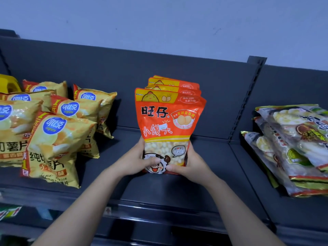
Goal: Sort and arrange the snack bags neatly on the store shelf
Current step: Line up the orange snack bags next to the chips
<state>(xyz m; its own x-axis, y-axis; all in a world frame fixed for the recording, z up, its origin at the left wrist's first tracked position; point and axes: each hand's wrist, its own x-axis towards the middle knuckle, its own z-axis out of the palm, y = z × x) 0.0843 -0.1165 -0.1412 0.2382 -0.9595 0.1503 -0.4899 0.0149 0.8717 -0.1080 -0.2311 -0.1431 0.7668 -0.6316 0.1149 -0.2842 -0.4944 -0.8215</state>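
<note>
Several orange snack bags (168, 119) stand upright in a row at the middle of the dark shelf (177, 190), one behind another. My left hand (136, 160) grips the lower left of the front bag, thumb across its printed face. My right hand (191, 163) grips its lower right side, thumb on the front. Several yellow chip bags (58, 139) lean in rows at the left. Pale bags with green and red trim (294, 150) lie stacked flat at the right.
The shelf's back panel (124, 68) rises behind the bags, with a slotted upright post (248, 96) dividing the right section. A yellow object (8, 84) sits at the far left. A lower shelf with goods (10, 212) shows at the bottom left.
</note>
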